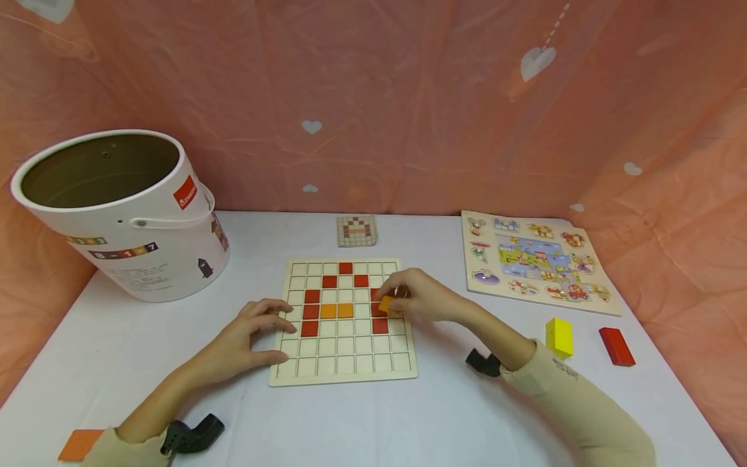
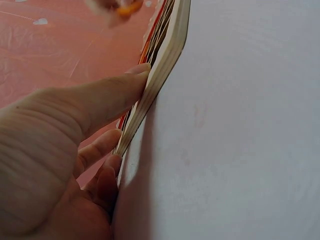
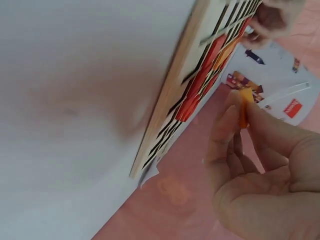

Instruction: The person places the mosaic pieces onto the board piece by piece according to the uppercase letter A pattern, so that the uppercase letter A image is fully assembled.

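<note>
A wooden grid board (image 1: pixel 343 381) lies on the table with red square tiles (image 1: pixel 310 329) in a stepped pattern and two orange tiles (image 1: pixel 337 311) side by side inside it. My right hand (image 1: pixel 425 296) pinches another orange tile (image 3: pixel 244 107) between thumb and fingers, held over the board's right part, where it overlaps the red tiles. At the board's left edge rests my left hand (image 1: pixel 251 334), its fingers spread. Its thumb (image 2: pixel 117 95) touches the board's side in the left wrist view. Behind the board lies a small pattern card (image 1: pixel 356 231) printed with a similar design.
A large white bucket (image 1: pixel 157 259) stands at the back left. At the back right lies a wooden picture puzzle (image 1: pixel 475 285), with a yellow block (image 1: pixel 559 338) and a red block (image 1: pixel 616 346) in front of it. An orange piece (image 1: pixel 80 445) lies by the left sleeve.
</note>
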Available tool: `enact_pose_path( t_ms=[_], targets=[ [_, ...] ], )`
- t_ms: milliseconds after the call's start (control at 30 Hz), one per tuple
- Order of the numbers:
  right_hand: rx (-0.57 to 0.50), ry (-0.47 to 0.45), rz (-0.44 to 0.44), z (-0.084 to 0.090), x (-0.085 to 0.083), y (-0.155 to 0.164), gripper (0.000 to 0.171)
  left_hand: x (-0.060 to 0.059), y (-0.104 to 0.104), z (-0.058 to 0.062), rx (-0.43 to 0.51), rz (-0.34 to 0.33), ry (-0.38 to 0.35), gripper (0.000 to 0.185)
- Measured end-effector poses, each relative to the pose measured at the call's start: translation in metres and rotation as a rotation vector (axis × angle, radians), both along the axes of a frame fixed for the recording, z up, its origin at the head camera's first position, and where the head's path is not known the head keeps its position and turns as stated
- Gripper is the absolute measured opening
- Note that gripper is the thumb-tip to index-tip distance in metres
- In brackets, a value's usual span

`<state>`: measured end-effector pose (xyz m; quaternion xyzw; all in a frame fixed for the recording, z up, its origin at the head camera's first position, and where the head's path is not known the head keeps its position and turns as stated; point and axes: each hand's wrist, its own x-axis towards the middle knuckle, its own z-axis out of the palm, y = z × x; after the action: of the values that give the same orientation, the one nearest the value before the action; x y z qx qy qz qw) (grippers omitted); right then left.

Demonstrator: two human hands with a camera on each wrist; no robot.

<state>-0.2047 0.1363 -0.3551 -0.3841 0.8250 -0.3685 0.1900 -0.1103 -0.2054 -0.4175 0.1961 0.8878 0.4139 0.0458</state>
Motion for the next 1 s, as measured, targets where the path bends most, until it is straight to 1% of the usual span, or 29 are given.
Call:
enact_pose_path(
  t_ms=[133,267,367,533,667,833,1000],
  targets=[
    [0.027,-0.011,0.027,-0.002,-0.018,-0.027,0.014,0.001,0.0,0.001,0.012,-0.003,-0.014,0.033],
    [0.055,-0.014,0.076,-0.004,-0.024,-0.044,0.011,0.001,0.001,0.002,0.015,-0.003,-0.018,0.033],
    [0.097,-0.002,0.086,-0.005,-0.023,-0.051,0.011,0.001,0.001,0.003,0.013,0.0,-0.018,0.033],
    [0.151,0.034,0.04,-0.007,-0.019,-0.054,0.012,0.002,0.001,0.004,0.01,0.0,-0.019,0.033],
    [0.147,0.053,0.005,-0.008,-0.017,-0.054,0.011,0.002,0.001,0.003,0.012,-0.003,-0.015,0.033],
    [0.138,0.065,-0.005,-0.009,-0.015,-0.053,0.012,0.002,0.001,0.003,0.013,-0.001,-0.013,0.033],
    [0.144,0.104,-0.019,-0.01,-0.011,-0.051,0.011,0.001,0.001,0.003,0.014,0.0,-0.015,0.033]
  ],
)
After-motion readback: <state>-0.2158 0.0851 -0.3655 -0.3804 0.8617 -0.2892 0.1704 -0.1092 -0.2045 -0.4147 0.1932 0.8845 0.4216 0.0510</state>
